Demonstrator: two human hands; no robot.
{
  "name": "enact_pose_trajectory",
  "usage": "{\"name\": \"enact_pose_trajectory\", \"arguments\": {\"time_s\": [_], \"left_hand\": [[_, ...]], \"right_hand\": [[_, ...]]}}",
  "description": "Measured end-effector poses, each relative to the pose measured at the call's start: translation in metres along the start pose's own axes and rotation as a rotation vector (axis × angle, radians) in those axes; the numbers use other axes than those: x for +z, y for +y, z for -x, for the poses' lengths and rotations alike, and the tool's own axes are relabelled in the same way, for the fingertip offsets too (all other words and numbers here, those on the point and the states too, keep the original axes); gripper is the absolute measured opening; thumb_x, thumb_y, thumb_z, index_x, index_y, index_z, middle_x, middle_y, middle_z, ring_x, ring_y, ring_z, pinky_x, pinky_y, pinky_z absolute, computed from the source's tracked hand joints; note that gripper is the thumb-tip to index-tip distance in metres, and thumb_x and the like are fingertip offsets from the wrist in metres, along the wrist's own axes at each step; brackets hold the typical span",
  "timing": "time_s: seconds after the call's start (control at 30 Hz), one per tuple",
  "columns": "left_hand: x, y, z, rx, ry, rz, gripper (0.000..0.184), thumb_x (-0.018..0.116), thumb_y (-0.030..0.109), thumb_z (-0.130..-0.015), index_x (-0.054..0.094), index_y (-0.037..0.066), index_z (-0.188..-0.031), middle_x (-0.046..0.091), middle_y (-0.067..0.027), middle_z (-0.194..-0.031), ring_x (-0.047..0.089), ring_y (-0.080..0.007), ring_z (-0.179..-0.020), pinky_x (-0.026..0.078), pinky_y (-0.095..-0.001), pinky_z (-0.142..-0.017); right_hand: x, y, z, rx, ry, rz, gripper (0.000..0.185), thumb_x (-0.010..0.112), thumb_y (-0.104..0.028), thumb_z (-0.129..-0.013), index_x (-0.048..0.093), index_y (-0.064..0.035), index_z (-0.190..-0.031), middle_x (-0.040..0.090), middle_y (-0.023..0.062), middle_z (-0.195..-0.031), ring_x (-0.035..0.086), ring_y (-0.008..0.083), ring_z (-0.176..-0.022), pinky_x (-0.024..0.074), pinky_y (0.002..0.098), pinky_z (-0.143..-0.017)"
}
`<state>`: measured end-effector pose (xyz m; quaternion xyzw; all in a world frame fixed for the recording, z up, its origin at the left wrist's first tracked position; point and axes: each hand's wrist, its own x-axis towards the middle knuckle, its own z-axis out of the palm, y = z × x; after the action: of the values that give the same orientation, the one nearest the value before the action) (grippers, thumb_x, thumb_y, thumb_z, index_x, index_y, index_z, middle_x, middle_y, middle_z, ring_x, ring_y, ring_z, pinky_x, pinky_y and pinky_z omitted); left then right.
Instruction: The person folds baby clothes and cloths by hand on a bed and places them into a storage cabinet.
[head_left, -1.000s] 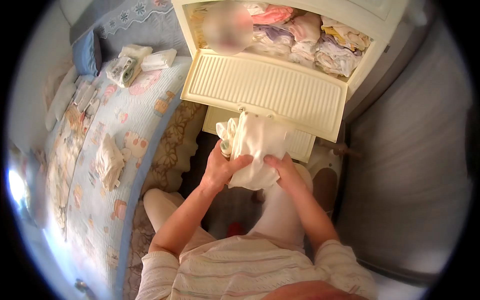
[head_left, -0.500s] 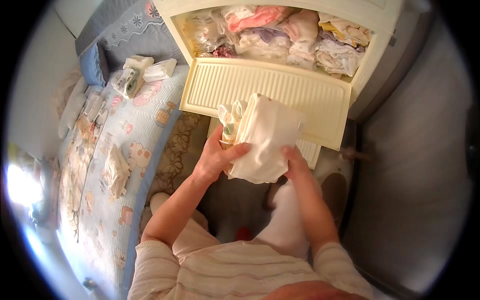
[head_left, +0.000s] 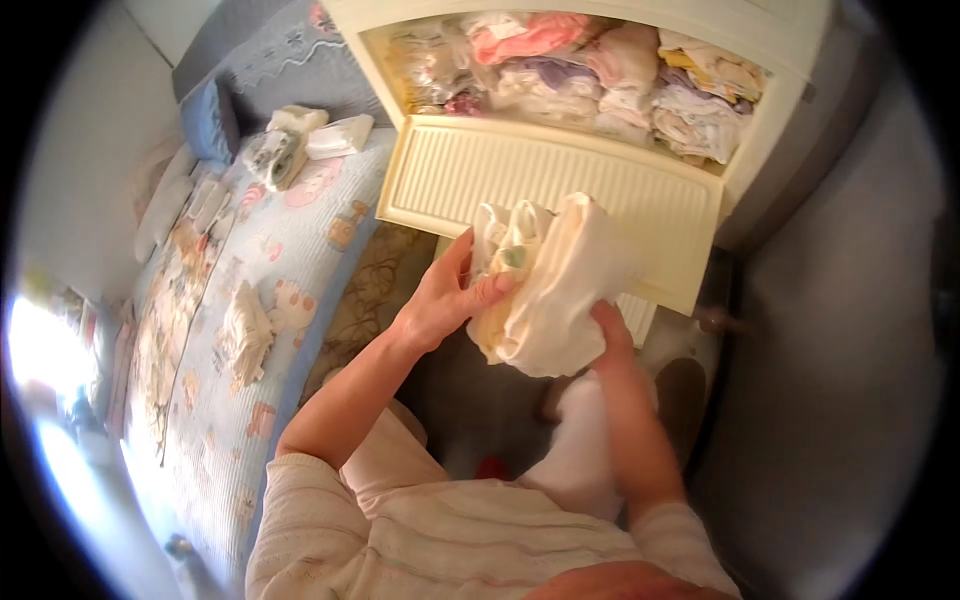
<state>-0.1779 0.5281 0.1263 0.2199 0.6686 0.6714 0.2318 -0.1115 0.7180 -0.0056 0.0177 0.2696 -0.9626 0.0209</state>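
Between my two hands is a stack of folded clothes, mostly white and cream, with a small green patch on one layer. My left hand grips the stack's left side, thumb lying over the layers. On the right side, my right hand presses the stack, its fingers mostly hidden behind the cloth. The stack hovers in front of a cream ribbed flap door, which hangs folded down from a cabinet. Inside the cabinet compartment, piles of folded clothes show white, pink, purple and yellow.
To the left is a bed with a patterned light-blue cover. A folded cream garment lies on it, with a bundle and a white packet farther back. A blue pillow leans at the headboard.
The stack has tilted and its layers have fanned apart on the left, showing more of the edges. My left hand has moved slightly right with it. The whole view has shifted a little.
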Motion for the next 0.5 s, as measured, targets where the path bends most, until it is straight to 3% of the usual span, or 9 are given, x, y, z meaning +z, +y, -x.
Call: {"name": "enact_pose_trajectory", "arguments": {"time_s": [0.13, 0.27, 0.37, 0.5], "left_hand": [[-0.017, -0.009, 0.003, -0.047, 0.009, 0.079, 0.090, 0.065, 0.043, -0.078, 0.018, -0.006, -0.136, 0.052, -0.0114, -0.113, 0.050, -0.0177, -0.101, 0.040, -0.0285, -0.086], [-0.024, -0.020, 0.000, -0.066, 0.053, 0.256, 0.072, 0.054, 0.039, -0.087, 0.022, -0.004, -0.135, 0.053, -0.0091, -0.113, 0.052, -0.0156, -0.100, 0.042, -0.0285, -0.084], [-0.035, -0.034, -0.010, -0.101, 0.094, 0.374, 0.057, 0.043, 0.039, -0.092, 0.033, -0.001, -0.131, 0.053, -0.0110, -0.119, 0.052, -0.0194, -0.107, 0.042, -0.0328, -0.091], [-0.042, -0.035, -0.022, -0.171, 0.113, 0.478, 0.044, 0.044, 0.035, -0.092, 0.047, -0.001, -0.118, 0.055, -0.0102, -0.114, 0.054, -0.0193, -0.102, 0.043, -0.0333, -0.088]], "right_hand": [[-0.005, -0.001, -0.002, -0.006, -0.117, -0.045, 0.055, 0.063, -0.022, -0.079, 0.039, -0.0029, -0.124, 0.054, 0.0090, -0.113, 0.055, 0.0212, -0.102, 0.0464, 0.0352, -0.086], [-0.004, 0.001, -0.002, -0.018, -0.124, -0.025, 0.055, 0.063, -0.023, -0.079, 0.038, -0.0025, -0.125, 0.054, 0.0088, -0.113, 0.055, 0.0206, -0.102, 0.0467, 0.0347, -0.086], [0.003, 0.001, -0.001, -0.015, -0.117, -0.024, 0.056, 0.063, -0.023, -0.080, 0.038, -0.0015, -0.125, 0.053, 0.0091, -0.114, 0.054, 0.0204, -0.103, 0.0467, 0.0342, -0.086], [-0.006, 0.006, -0.005, 0.026, -0.136, -0.037, 0.057, 0.062, -0.022, -0.080, 0.036, -0.0004, -0.126, 0.052, 0.0097, -0.115, 0.054, 0.0206, -0.104, 0.0464, 0.0340, -0.087]]}}
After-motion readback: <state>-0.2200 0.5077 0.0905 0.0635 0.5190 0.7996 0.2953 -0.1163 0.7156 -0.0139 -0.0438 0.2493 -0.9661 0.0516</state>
